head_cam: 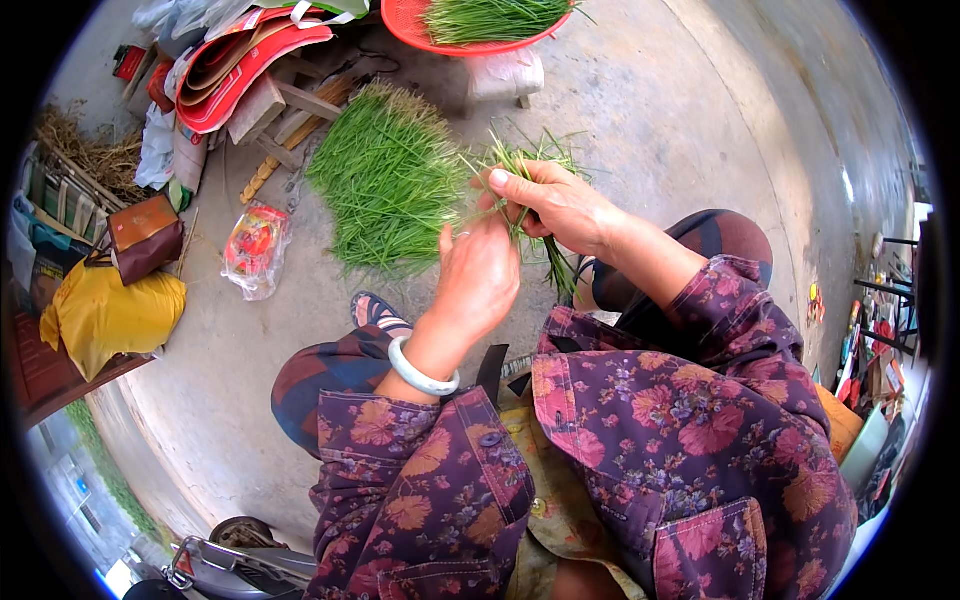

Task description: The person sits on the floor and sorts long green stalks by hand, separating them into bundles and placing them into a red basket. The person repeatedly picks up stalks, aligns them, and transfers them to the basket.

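Observation:
My right hand (562, 204) grips a small bunch of long green stalks (556, 264), which look like garlic chives, with the thumb pressed along them. Close against it on the left is my left hand (480, 266), back upward, with a pale bangle on the wrist. Its fingertips reach toward the stalks, but they are partly hidden and I cannot tell whether they pinch any. On the concrete floor just beyond, a large heap of chives (390, 180) lies spread out. More loose stalks (566, 150) lie behind my right hand.
A red plastic colander (409, 34) holding chives rests on a low wrapped stool (506, 75). To the left are a plastic-wrapped packet (257, 251), a yellow bag (112, 315), a maroon bag (146, 236) and a wooden frame (259, 109) under red folded bags (232, 71).

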Demonstrator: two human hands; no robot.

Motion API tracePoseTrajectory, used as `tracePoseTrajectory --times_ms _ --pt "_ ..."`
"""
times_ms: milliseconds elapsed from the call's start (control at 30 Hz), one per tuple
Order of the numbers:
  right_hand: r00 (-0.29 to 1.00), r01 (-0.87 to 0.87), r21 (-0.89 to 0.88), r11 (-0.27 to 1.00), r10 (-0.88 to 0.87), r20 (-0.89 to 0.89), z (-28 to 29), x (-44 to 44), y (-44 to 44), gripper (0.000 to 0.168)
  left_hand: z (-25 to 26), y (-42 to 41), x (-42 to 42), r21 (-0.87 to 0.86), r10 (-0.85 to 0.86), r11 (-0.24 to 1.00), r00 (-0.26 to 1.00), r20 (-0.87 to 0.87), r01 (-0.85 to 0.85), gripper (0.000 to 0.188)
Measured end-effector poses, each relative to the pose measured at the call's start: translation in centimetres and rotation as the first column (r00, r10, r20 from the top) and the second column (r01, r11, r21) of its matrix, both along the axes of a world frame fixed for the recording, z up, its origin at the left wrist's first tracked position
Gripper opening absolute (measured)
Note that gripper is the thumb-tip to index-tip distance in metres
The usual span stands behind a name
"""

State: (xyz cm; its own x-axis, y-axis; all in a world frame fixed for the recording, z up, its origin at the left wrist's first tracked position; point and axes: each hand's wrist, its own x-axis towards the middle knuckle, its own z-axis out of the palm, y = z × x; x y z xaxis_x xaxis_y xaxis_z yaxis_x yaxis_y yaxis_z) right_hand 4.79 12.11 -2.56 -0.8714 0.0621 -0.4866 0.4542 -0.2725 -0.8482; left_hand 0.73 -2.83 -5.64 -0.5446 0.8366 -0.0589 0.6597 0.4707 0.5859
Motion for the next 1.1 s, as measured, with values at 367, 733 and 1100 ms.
tracePoseTrajectory --times_ms 367,733,1100 --pt "0.978 -0.09 -0.101 0.991 0.069 -0.197 -0.5 0.0 0.2 0.021 2.4 0.4 -2.0 0.011 0.051 0.985 0.352 0.935 -0.172 0.03" --pt "0.932 0.32 -0.309 0.896 -0.356 -0.067 -0.6 -1.4 2.0 0.03 1.9 0.2 -2.2 0.116 -0.02 0.948 0.309 0.951 -0.296 0.029" --pt "0.69 0.496 -0.675 0.547 -0.72 -0.076 0.1 -1.7 10.0 0.024 1.6 -0.4 -2.6 0.261 -0.112 0.803 0.294 0.949 -0.536 0.022"
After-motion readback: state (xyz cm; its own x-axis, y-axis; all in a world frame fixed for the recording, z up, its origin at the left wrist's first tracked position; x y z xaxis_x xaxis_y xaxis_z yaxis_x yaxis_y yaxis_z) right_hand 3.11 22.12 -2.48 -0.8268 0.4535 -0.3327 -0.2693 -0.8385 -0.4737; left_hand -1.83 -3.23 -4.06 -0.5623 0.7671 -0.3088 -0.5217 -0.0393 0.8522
